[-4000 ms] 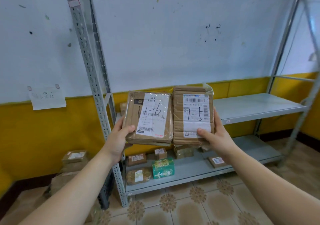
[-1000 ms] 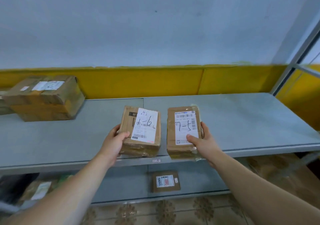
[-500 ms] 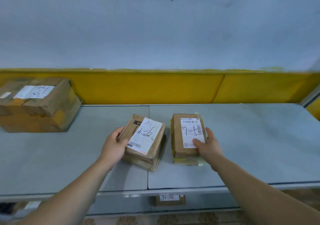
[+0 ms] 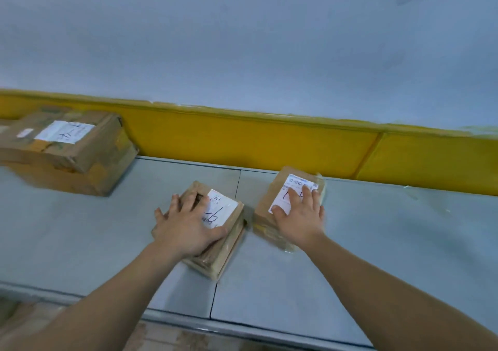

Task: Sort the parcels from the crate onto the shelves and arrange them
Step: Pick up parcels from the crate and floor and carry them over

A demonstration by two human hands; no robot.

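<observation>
2 small brown cardboard parcels lie flat on the grey metal shelf (image 4: 377, 242), each under 1 open palm.
Half a second ago each hand gripped a parcel by its outer side and the left one was tipped up; now both lie flat. The left hand (image 4: 186, 229) and the right hand (image 4: 301, 221) rest on top with fingers straight and spread, gripping nothing. The left parcel (image 4: 229, 245) is taped and has a white label with a handwritten 6, which lies sideways to the view. The right parcel (image 4: 265, 202) is plastic-wrapped, its barcode label partly under the fingers. Each long axis runs away from the person, with the far end angled slightly right. Both sit right of the large taped cardboard box (image 4: 67, 148) and nearer the person than it, close together but not touching.
</observation>
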